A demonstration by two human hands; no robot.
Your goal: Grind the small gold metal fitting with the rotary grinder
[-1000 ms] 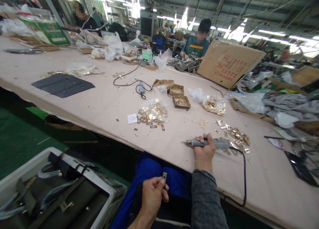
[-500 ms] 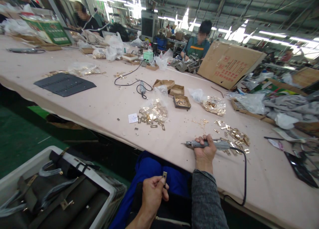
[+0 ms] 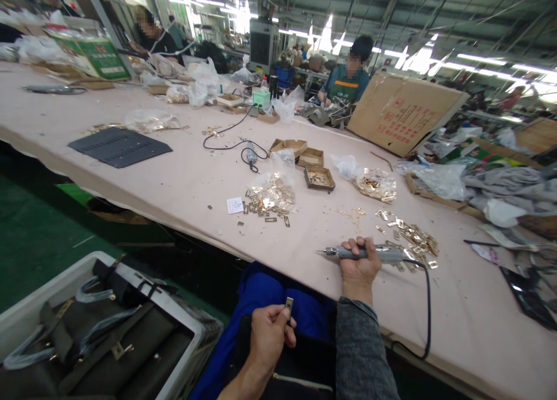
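Head view: right hand [image 3: 360,269] is wrapping its fingers closed around a grey electric screwdriver [image 3: 389,253], right of centre, over the table [image 3: 287,255]. Long axis is running near-horizontal, bit pointing frame-left, cable [image 3: 429,310] leaving the right end and dropping past the table's front edge. Can't tell if the tool is touching the table.

Left hand [image 3: 270,336], bottom centre, is pinching a small metal plate [image 3: 289,303] between thumb and fingers; plate's long axis is standing near-vertical, free end pointing up.

Table's front edge is slanting down to the right, passing between the hands. Open room is lying left of the bit, toward the gold plates [image 3: 274,197]; loose hardware [image 3: 415,237] is crowding the tool's right end.
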